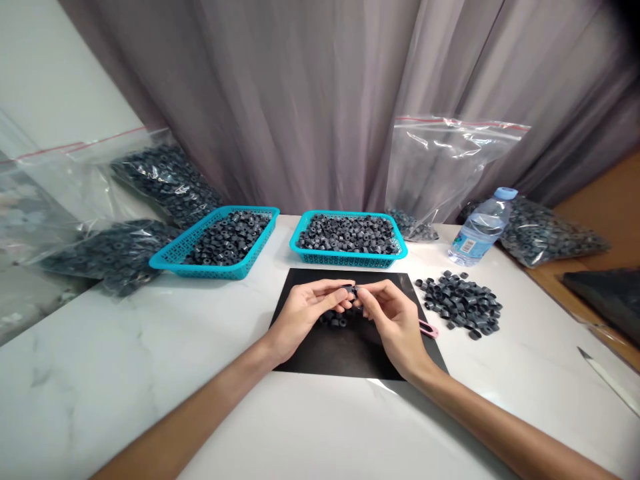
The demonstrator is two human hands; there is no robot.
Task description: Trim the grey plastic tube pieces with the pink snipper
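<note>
My left hand [307, 310] and my right hand [390, 317] meet over a black mat [350, 350] on the white marble table. Both pinch a small dark grey ring part [350, 290] between their fingertips. A few more grey rings [334, 320] lie on the mat just under my hands. A pink-handled tool [429, 328] pokes out from beneath my right hand at the mat's right edge. A loose pile of grey rings [463, 303] lies to the right of the mat.
Two turquoise baskets [200, 270] [345, 257] full of grey rings stand behind the mat. Clear zip bags of rings [165, 180] [545, 233] lie at far left and right. A water bottle [480, 230] leans at right. A curtain hangs behind.
</note>
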